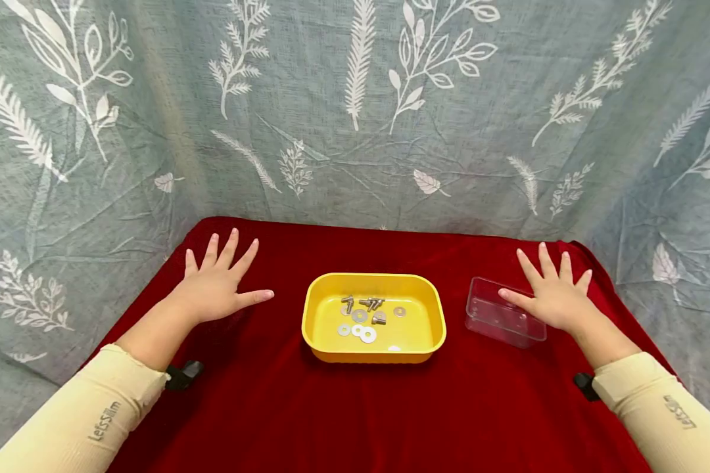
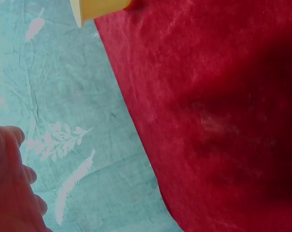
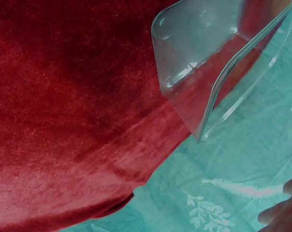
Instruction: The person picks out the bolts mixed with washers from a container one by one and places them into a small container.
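My left hand point(image 1: 213, 289) is spread flat with straight fingers, left of a yellow tray point(image 1: 432, 328) and holding nothing. Inside the tray lie several metal screws point(image 1: 374, 303) and several flat washers point(image 1: 367, 335). On the other side, my right hand point(image 1: 556, 295) spreads its fingers too, with nothing in its grasp. It overlaps the far right part of a clear plastic box point(image 1: 503, 322) in the head view. The box's open top and clear wall point(image 3: 184, 63) show in the right wrist view. Part of the left hand point(image 2: 10, 179) edges into the left wrist view.
A red velvet cloth point(image 1: 355, 414) covers the table under both containers. Behind and around it hangs a grey-blue curtain point(image 1: 331, 177) with white leaf prints. Black straps point(image 1: 183, 374) with cameras sit at the wrists, by the cream sleeves point(image 1: 94, 414).
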